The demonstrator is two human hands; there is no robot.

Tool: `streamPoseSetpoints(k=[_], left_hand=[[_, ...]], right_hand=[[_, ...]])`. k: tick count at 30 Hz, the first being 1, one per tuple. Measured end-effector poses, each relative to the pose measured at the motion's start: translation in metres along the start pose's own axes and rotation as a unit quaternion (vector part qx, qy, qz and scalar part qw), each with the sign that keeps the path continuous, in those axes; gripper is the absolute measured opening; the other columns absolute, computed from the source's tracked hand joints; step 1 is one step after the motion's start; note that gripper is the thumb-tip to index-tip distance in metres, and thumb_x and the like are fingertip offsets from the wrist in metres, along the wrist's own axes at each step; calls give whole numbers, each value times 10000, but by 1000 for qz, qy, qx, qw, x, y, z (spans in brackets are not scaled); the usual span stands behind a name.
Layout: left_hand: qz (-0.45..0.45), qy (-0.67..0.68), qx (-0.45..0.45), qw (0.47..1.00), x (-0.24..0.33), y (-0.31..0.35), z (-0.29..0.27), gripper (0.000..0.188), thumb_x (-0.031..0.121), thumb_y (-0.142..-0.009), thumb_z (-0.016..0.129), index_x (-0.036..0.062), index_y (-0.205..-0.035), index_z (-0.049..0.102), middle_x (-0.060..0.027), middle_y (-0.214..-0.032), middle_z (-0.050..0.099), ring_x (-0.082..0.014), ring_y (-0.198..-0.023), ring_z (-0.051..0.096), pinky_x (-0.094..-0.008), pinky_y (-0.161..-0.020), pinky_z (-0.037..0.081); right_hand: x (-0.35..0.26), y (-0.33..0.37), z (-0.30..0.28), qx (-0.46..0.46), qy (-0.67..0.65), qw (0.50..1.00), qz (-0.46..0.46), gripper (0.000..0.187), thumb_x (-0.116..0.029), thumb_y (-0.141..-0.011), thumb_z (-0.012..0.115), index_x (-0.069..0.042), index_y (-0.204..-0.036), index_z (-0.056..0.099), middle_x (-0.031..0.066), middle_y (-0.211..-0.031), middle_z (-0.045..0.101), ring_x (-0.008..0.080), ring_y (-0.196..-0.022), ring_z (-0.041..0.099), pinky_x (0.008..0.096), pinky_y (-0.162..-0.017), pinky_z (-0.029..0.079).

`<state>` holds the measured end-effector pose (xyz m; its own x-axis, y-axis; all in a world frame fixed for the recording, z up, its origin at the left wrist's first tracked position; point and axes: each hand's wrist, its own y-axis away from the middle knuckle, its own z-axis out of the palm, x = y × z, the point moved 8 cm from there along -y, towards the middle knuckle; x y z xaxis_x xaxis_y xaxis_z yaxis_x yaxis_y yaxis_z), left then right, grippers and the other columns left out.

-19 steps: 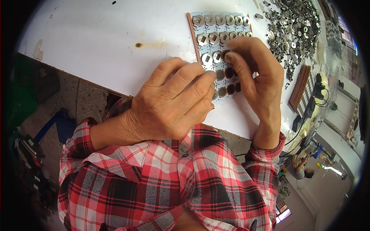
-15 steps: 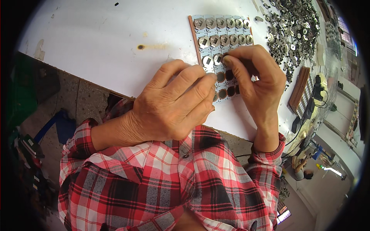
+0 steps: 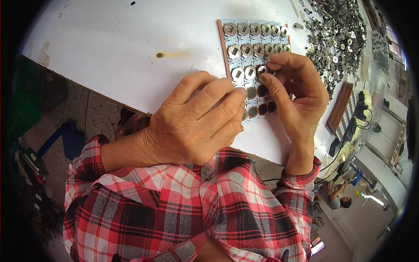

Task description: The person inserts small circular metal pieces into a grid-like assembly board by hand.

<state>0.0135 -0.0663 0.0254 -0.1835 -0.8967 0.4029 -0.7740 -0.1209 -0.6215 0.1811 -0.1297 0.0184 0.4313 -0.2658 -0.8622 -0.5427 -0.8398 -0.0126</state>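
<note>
A light-blue panel of small circuit boards, edged with brown strips, lies on the white table in front of me. Silver octagonal metal clips, each with a diamond-shaped opening, cover its two far rows and the left part of the third. Nearer rows show dark round pads. My right hand has thumb and forefinger at the edges of a metal clip in the third row, partly covering it. My left hand is closed with bent fingers, its tips by the panel's left side; whatever they hold is hidden.
A large heap of loose metal clips spreads over the far right of the table. Nearer on that side are a stack of brown-edged panels and black plugs with cables. Another person is at lower right, farther off.
My right thumb and forefinger have moved slightly right and parted a little. The third clip in the third row now shows beside them. My left hand stays nearly in place.
</note>
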Motion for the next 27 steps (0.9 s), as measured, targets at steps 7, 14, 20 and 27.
streamPoseSetpoints(k=[7,14,20,27], left_hand=[[-16,15,-24,999,0,-1,0,402,196,-745,832,-58,-1027,700,-159,-1178,717,-317,-1028,664,-483,-833,542],[-18,20,-29,999,-1,-2,0,422,172,-700,860,-55,-1023,708,-159,-1167,721,-320,-1020,667,-484,-833,538],[-25,16,-5,1000,-3,-1,-1,407,187,-688,869,-33,-992,711,-149,-1125,721,-318,-1011,666,-486,-829,546],[1,10,14,1000,-2,0,-4,332,176,-681,864,-23,-884,693,-132,-995,703,-302,-929,671,-468,-789,569]], right_hand=[[-5,-3,0,35,-26,999,-27,303,138,-839,754,3,-1108,717,9,-921,703,7,-671,554,162,-579,441],[-4,-4,2,15,-14,999,-37,305,125,-821,747,-3,-1097,720,28,-917,702,21,-644,562,184,-557,434],[-26,-1,7,19,77,991,-111,259,82,-846,779,9,-1090,735,73,-954,691,79,-701,624,214,-582,477],[-48,7,30,27,154,964,-216,300,46,-790,838,-20,-1073,767,96,-934,663,162,-695,628,271,-561,483]])
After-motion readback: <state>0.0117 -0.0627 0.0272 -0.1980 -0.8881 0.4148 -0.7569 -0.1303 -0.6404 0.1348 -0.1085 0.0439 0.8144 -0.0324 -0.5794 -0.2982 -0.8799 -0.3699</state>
